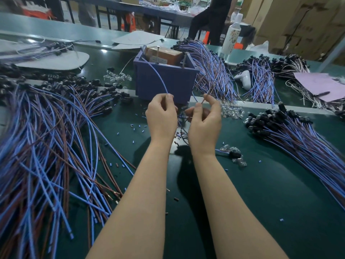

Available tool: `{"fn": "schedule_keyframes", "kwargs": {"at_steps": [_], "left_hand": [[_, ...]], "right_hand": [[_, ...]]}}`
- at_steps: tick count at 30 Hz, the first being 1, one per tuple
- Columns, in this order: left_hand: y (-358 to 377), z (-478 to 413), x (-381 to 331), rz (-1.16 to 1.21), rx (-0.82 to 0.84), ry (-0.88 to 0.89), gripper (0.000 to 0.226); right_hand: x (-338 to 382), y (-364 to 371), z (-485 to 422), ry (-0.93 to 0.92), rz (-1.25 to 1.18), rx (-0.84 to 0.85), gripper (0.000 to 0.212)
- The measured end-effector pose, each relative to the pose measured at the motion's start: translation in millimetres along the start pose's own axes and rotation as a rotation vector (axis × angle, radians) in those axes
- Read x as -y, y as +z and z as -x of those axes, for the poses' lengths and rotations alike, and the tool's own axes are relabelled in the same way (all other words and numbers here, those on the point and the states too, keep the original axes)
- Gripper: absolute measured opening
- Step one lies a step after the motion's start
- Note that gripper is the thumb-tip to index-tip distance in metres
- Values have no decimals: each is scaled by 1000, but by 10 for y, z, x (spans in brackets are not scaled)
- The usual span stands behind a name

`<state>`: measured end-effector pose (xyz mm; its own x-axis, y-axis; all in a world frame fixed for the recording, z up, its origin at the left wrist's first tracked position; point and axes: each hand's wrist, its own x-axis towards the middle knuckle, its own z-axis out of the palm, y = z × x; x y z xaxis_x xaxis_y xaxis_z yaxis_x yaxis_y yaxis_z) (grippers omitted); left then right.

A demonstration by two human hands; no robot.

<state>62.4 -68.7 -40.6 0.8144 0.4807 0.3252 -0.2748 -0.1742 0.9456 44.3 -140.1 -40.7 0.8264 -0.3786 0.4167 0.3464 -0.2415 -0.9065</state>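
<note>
Left hand (162,116) pinches blue wire (158,76), right hand (205,118) pinches brown wire (207,95)

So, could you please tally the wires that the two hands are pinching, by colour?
Blue wire: 1, in the left hand
Brown wire: 1, in the right hand
Total: 2
A short blue stretch by the right fingers is not counted; I cannot tell whether it is held.
</note>
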Motion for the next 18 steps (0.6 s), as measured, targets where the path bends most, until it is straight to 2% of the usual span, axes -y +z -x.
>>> {"fn": "schedule_keyframes", "kwargs": {"at_steps": [4,9,18], "left_hand": [[12,-7,27,-26,90,-49,19],[27,3,36,-34,104,-50,20],[37,31,30,-66,117,-24,19]], "right_hand": [[-22,-3,-3,45,65,119,29],[-51,10,-14,111,143,259,34],[-65,5,-21,135,150,286,34]]}}
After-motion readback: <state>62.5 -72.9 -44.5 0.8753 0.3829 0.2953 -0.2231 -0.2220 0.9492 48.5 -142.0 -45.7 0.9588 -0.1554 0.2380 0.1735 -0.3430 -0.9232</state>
